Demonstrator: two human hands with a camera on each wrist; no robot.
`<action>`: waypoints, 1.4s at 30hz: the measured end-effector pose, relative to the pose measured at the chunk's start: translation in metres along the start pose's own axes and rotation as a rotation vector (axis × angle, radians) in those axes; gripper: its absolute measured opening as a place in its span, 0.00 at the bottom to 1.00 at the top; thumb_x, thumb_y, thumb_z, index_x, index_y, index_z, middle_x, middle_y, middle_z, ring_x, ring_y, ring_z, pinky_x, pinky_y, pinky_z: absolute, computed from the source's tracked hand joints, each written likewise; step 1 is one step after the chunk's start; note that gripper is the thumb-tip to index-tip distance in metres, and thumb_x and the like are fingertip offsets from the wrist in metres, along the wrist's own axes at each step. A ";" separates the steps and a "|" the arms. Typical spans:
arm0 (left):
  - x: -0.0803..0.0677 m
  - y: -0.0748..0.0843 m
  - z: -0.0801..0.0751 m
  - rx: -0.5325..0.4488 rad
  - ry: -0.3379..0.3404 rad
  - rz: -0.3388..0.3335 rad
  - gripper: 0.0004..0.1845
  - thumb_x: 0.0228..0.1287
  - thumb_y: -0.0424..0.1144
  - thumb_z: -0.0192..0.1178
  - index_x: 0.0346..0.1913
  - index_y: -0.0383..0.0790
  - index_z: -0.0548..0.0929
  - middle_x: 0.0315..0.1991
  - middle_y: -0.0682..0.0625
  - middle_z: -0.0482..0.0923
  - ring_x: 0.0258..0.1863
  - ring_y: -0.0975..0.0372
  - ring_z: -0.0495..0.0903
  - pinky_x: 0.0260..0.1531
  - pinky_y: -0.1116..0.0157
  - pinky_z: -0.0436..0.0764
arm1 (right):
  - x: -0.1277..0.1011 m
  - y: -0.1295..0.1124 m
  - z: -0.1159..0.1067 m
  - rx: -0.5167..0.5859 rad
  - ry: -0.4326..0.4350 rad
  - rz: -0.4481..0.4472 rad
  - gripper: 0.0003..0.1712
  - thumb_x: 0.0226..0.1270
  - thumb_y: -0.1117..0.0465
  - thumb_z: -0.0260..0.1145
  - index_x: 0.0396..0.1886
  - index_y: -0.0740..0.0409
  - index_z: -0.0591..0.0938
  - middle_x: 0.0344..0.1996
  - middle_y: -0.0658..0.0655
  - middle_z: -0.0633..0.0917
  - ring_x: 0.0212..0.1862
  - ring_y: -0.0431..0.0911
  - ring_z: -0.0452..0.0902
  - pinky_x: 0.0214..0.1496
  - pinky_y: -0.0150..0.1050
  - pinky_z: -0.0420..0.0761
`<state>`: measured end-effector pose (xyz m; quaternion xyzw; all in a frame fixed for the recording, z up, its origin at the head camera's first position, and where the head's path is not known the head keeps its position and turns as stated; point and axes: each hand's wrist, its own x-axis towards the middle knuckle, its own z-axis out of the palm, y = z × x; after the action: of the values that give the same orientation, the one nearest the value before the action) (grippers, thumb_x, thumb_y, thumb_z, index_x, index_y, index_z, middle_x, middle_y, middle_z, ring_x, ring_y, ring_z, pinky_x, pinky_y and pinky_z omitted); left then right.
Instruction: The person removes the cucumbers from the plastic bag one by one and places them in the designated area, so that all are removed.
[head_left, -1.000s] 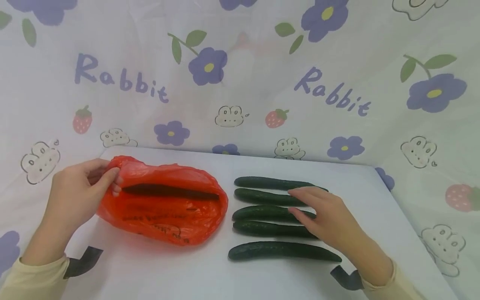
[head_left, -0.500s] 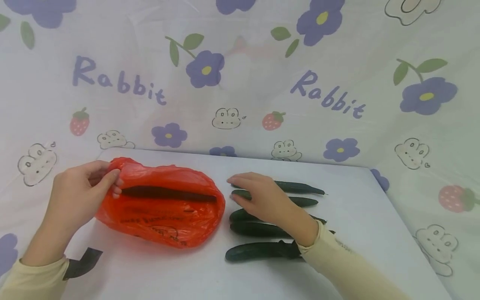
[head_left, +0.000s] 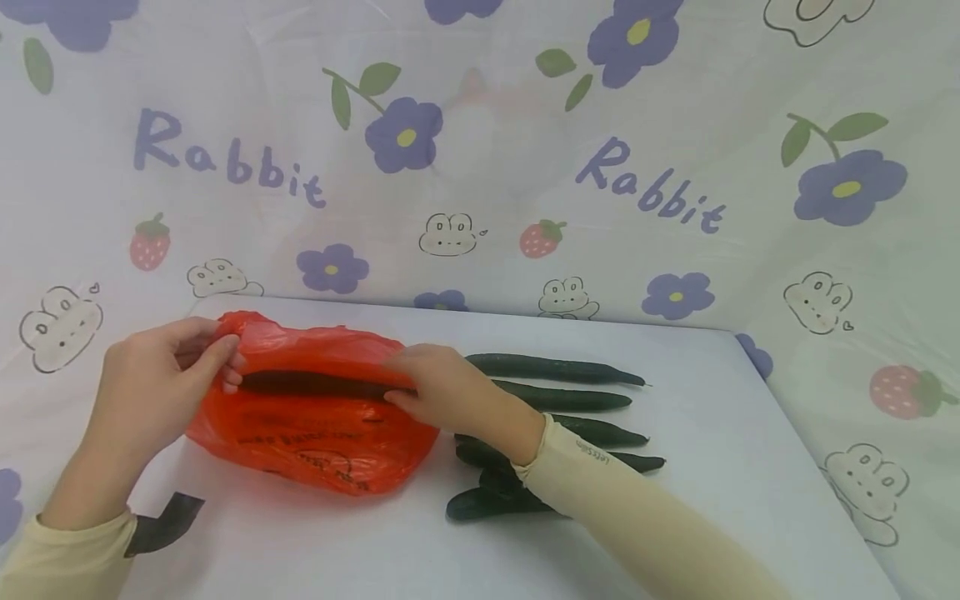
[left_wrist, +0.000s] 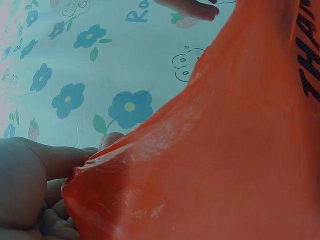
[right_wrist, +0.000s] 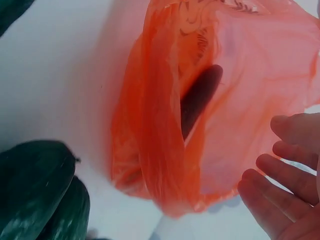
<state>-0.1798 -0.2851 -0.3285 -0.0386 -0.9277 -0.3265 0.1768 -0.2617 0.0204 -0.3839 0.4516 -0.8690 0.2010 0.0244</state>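
behind everything, a floral sheet [head_left: 480, 167] printed with purple flowers, rabbits, strawberries and the word "rabbit" hangs as a backdrop and drapes round the white bench [head_left: 712, 417]. on the bench's left half lies an orange plastic bag [head_left: 315, 433] with dark lettering, its mouth turned toward the far side and held apart as a dark slit; the right wrist view looks straight into that slit. just right of the bag, cucumbers [head_left: 570, 398] lie in a row, long sides parallel, the nearer ones partly covered by a cream sleeve [head_left: 622, 500]. the left hand [head_left: 153, 392] sits at the bag's left end, its grip pinching the upper rim of the plastic between thumb and curled fingers, lifting it off the bench; the left wrist view shows the film bunched against those fingers [left_wrist: 60, 160]. the right hand [head_left: 442, 392] reaches across the cucumbers to the bag's right end, its fingertips at the edge of the opening. its grip looks loosely spread in the right wrist view, fingers [right_wrist: 280, 185] straight, close to the plastic and holding nothing.
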 end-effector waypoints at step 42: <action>-0.004 -0.003 0.001 -0.035 -0.005 0.007 0.12 0.73 0.43 0.62 0.47 0.37 0.87 0.28 0.51 0.86 0.24 0.68 0.85 0.36 0.85 0.72 | 0.033 0.013 0.058 -0.172 -0.189 0.188 0.12 0.68 0.60 0.71 0.50 0.49 0.84 0.39 0.45 0.83 0.41 0.41 0.75 0.52 0.39 0.81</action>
<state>-0.1771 -0.2872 -0.3323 -0.0459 -0.9222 -0.3419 0.1748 -0.2835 -0.0201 -0.4335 0.3812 -0.9199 0.0839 -0.0380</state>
